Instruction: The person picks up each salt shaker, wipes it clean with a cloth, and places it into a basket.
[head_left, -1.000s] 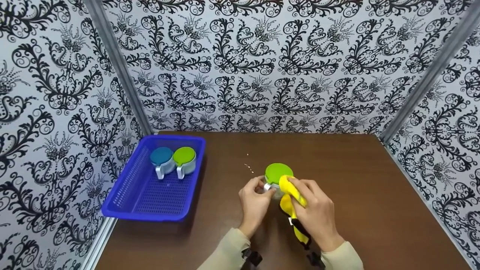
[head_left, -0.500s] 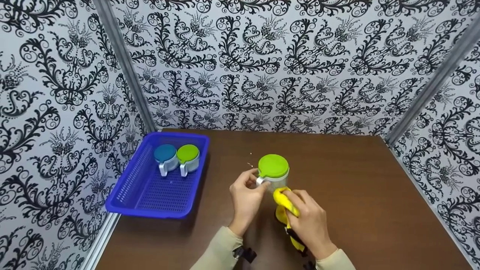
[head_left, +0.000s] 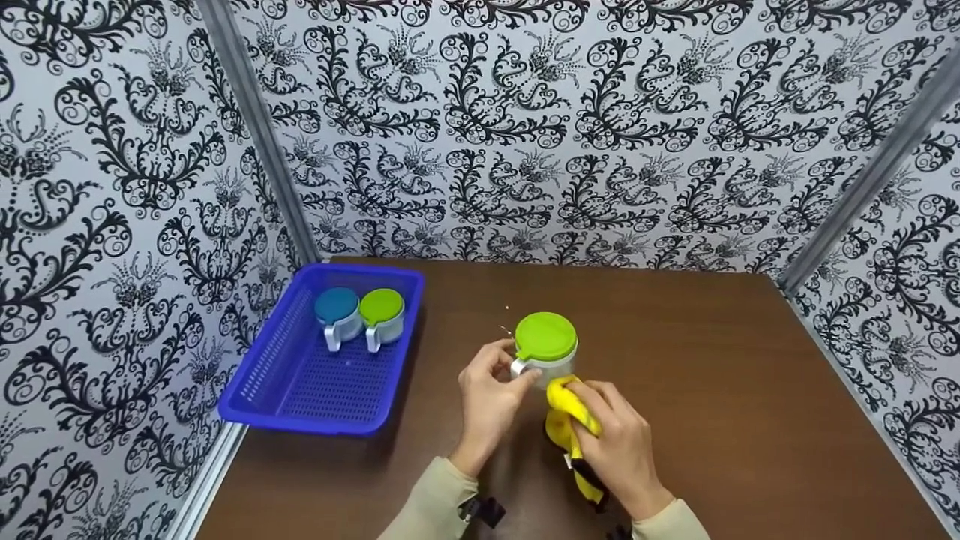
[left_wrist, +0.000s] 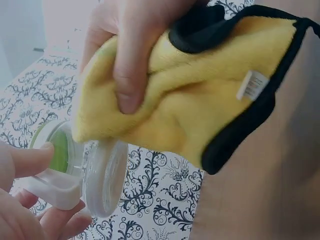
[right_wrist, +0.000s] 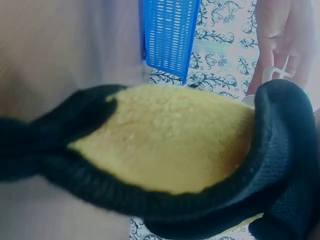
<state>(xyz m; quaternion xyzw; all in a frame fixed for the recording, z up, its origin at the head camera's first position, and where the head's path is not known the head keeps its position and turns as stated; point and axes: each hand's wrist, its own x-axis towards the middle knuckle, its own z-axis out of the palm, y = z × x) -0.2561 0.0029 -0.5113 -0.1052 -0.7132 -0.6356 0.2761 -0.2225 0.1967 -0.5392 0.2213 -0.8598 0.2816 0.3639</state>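
Within the left grip (head_left: 490, 395) is the handle (head_left: 519, 366) of a jar (head_left: 547, 337).

Sleeves (head_left: 435, 499) plain, pale beige; left-wrist device (head_left: 491, 512) small, black, blocky.

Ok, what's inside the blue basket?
The blue basket holds a blue-lidded jar and a green-lidded jar, side by side near its far end. Their lids hide any contents; what's under them is covered.

A blue basket (head_left: 334, 397) holds a teal-lidded jar (head_left: 339, 309) beside a green-lidded jar (head_left: 382, 310), near patterned walls (head_left: 517, 127).
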